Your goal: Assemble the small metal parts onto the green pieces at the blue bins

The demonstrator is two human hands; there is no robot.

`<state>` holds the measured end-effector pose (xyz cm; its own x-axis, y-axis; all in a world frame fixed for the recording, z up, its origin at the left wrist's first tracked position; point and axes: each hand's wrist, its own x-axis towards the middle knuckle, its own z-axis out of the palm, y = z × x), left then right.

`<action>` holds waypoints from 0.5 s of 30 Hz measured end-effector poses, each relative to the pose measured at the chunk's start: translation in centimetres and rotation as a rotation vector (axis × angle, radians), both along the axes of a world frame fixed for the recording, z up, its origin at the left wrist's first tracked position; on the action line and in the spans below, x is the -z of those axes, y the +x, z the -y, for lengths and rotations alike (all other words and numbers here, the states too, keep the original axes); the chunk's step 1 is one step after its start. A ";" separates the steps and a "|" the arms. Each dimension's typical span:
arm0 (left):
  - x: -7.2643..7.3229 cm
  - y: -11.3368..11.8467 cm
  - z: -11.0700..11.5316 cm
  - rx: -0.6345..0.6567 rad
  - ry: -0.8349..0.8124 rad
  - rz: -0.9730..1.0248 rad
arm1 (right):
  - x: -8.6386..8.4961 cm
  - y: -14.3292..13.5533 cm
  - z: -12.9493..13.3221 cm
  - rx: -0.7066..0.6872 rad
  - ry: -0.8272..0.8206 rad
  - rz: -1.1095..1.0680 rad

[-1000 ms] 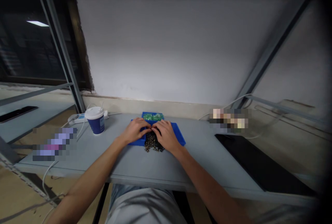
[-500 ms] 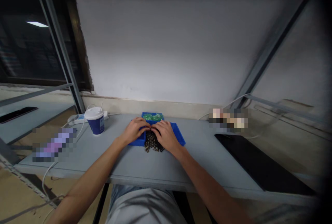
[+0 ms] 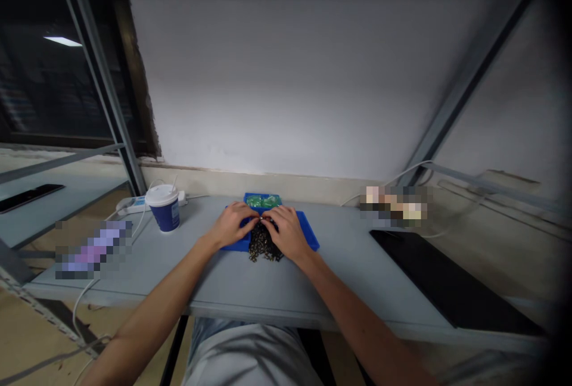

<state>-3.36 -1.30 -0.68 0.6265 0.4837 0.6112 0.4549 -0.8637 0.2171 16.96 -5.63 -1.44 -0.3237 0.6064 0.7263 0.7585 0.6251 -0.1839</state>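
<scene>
My left hand (image 3: 234,223) and my right hand (image 3: 286,230) meet fingertip to fingertip over a pile of small dark and brassy metal parts (image 3: 263,246). Between the pinched fingers shows a tiny shiny metal part (image 3: 261,218), too small to name. Under my left hand lies a blue tray (image 3: 236,245), partly covered by it. A second blue tray (image 3: 308,232) sticks out to the right of my right hand. Just beyond the hands is a blue bin (image 3: 246,196) with green plastic packets (image 3: 263,201) in it.
A blue paper cup (image 3: 166,217) with a white lid stands left, before a power strip (image 3: 134,204) with white cables. A blurred-out flat object (image 3: 93,250) lies at the left edge. On the right are a black flat panel (image 3: 447,282) and another blurred-out object (image 3: 395,204). Metal posts frame the table.
Both hands stay almost in place over the pile. The fingertips have shifted slightly, and a shiny bit of metal now shows between them.
</scene>
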 end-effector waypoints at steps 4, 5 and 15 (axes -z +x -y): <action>0.0 0.0 0.1 0.004 0.014 0.004 | 0.0 -0.1 0.1 -0.015 0.002 0.022; 0.0 0.0 0.1 0.007 0.017 0.008 | 0.0 -0.1 0.1 -0.022 0.003 0.027; 0.2 0.0 -0.1 0.042 0.014 -0.004 | -0.2 -0.2 0.4 -0.035 -0.025 0.095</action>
